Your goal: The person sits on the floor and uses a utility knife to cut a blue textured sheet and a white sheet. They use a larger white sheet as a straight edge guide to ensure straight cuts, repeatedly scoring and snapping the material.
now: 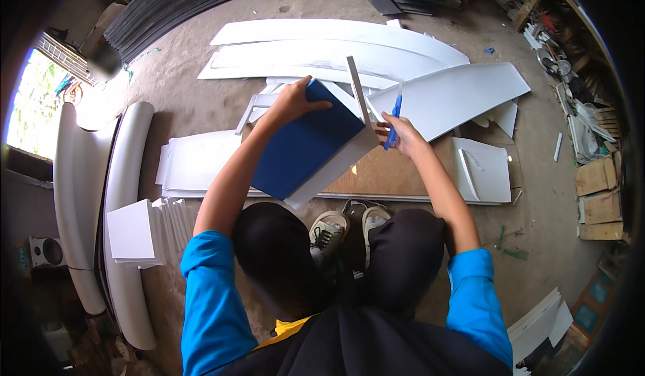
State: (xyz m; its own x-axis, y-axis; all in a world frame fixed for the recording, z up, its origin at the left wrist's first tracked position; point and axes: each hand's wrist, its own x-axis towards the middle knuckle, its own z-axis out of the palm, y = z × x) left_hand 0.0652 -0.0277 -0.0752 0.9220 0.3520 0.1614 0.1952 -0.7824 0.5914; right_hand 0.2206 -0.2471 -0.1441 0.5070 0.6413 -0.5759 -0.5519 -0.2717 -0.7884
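My left hand (300, 102) grips the upper left edge of a flat blue panel (306, 144), thumb on its face. The panel is tilted in front of my knees, and a white board edge (329, 176) shows along its lower right side. My right hand (403, 137) is closed on a blue utility knife (395, 119), its blade end pointing up and away. The fingers of that hand are beside the panel's right corner, partly hidden. A narrow pale strip (357, 87) sticks up just behind that corner.
Beneath the panel lies a brown board (390, 171) among white sheets (463, 101). Long white boards (322, 50) lie beyond. White rolls (127, 221) and stacked white pieces (134, 233) are at left. Dark sheets (181, 7) lie far left; cardboard boxes (598, 191) stand at right.
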